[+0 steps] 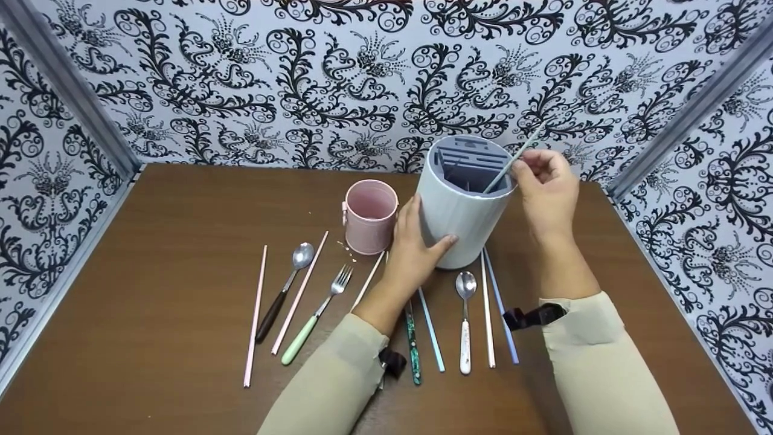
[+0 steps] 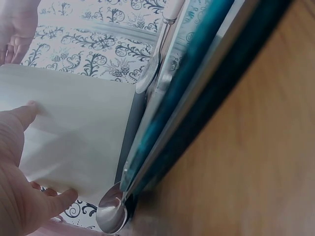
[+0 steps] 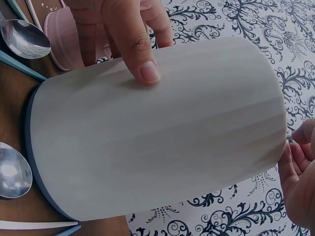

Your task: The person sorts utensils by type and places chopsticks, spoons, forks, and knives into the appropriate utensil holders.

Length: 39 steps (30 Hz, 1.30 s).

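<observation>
A tall white utensil holder (image 1: 465, 220) with a grey slotted top stands on the table, tilted a little. Its side is gripped by my left hand (image 1: 416, 248), thumb in front and fingers at the left; in the right wrist view the thumb presses the white wall (image 3: 197, 128). At the rim, my right hand (image 1: 548, 187) pinches a thin grey-green chopstick (image 1: 530, 144) between thumb and fingers. The chopstick slants down into the large opening, and its lower end is hidden inside. Some dark shapes inside the opening are too unclear to name.
Left of the holder stands a pink cup (image 1: 369, 223). In front lie pink chopsticks (image 1: 256, 314), a dark-handled spoon (image 1: 302, 256), a green-handled fork (image 1: 302, 338), a white-handled spoon (image 1: 465, 344), blue chopsticks (image 1: 504, 314) and a teal patterned handle (image 1: 413, 350). A patterned wall (image 1: 338, 90) rises behind.
</observation>
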Motion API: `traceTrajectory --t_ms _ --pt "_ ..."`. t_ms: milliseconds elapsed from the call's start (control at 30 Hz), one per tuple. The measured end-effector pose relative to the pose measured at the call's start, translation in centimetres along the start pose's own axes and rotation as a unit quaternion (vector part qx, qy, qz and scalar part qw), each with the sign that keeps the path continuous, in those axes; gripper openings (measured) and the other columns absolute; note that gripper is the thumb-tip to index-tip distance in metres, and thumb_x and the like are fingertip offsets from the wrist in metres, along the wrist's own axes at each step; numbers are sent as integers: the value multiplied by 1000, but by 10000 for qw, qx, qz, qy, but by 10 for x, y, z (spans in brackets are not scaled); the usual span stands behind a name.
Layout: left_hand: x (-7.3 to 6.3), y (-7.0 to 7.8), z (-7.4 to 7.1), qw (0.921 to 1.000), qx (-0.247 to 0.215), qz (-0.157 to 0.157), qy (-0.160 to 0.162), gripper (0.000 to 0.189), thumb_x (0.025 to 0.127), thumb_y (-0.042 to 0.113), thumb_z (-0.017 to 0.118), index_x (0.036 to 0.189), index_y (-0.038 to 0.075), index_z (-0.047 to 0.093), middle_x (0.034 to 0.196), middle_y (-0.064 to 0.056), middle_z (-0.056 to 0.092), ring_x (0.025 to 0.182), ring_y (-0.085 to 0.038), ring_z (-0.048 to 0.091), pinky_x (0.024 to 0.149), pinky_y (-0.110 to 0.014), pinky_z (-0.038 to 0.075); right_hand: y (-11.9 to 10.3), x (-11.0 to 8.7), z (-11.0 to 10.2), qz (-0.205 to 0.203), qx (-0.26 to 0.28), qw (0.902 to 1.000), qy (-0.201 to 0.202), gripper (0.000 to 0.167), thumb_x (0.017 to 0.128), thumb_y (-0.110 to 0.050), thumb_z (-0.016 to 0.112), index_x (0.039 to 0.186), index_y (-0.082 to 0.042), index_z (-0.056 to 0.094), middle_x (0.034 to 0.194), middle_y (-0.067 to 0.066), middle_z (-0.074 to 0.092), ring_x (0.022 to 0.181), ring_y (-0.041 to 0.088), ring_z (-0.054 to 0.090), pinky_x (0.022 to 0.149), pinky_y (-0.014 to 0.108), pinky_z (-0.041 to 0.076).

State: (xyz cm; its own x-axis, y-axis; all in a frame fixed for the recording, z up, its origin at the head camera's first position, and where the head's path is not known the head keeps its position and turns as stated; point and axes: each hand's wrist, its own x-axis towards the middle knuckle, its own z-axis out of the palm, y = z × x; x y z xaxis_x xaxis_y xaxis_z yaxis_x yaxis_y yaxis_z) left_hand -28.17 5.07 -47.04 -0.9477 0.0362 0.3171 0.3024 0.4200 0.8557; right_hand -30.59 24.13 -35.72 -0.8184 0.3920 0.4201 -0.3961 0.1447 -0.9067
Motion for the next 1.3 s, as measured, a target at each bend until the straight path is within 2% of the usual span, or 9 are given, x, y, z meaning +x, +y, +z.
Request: traceTrajectory --t_ms 133,333,533,633,767,1033,1300 --pt "0 0 0 10000 -7 32 17 101 86 35 85 164 9 26 164 -15 37 152 -33 37 126 -46 33 1 1 -3 -14 89 10000 29 14 92 8 66 100 -2 68 92 4 67 81 17 64 77 22 59" --pt "1 0 0 10000 -35 37 10 101 86 34 85 164 9 26 164 -15 37 152 -33 37 126 -46 33 3 -2 -7 -43 100 9997 217 15 91 7 68 97 -7 69 91 2 66 81 18 65 77 21 58" --pt "1 -1 0 9999 -32 -68 -66 101 87 36 84 165 12 25 165 -13 35 153 -31 35 126 -45 33 8 -8 -11 -120 522 9980 326 15 90 12 66 96 -1 68 89 6 66 75 14 66 74 22 60" --pt "1 -2 0 9999 -39 -71 -73 102 87 36 84 165 11 25 165 -13 35 154 -31 35 126 -46 33 10 -13 -13 10 683 9972 290 14 90 14 65 99 3 67 89 5 66 74 13 65 73 23 60" --pt "1 -1 0 9999 -27 -69 -77 102 86 37 85 165 11 25 165 -13 35 154 -31 35 126 -46 33 11 -20 -16 170 751 9967 257 15 90 13 66 104 10 65 92 10 66 76 15 66 75 24 61" --pt "1 -1 0 9999 -22 -92 -69 102 86 37 84 165 12 25 165 -12 35 154 -32 35 126 -47 33 11 -38 -21 222 918 9953 206 16 91 14 66 99 0 69 89 7 68 73 16 68 73 25 61" --pt "1 -1 1 9999 -37 -112 -87 102 87 36 84 165 13 24 165 -12 35 154 -30 35 127 -45 32 19 -53 -28 346 953 9947 154 13 91 14 65 103 9 65 86 8 67 73 16 67 73 25 61"
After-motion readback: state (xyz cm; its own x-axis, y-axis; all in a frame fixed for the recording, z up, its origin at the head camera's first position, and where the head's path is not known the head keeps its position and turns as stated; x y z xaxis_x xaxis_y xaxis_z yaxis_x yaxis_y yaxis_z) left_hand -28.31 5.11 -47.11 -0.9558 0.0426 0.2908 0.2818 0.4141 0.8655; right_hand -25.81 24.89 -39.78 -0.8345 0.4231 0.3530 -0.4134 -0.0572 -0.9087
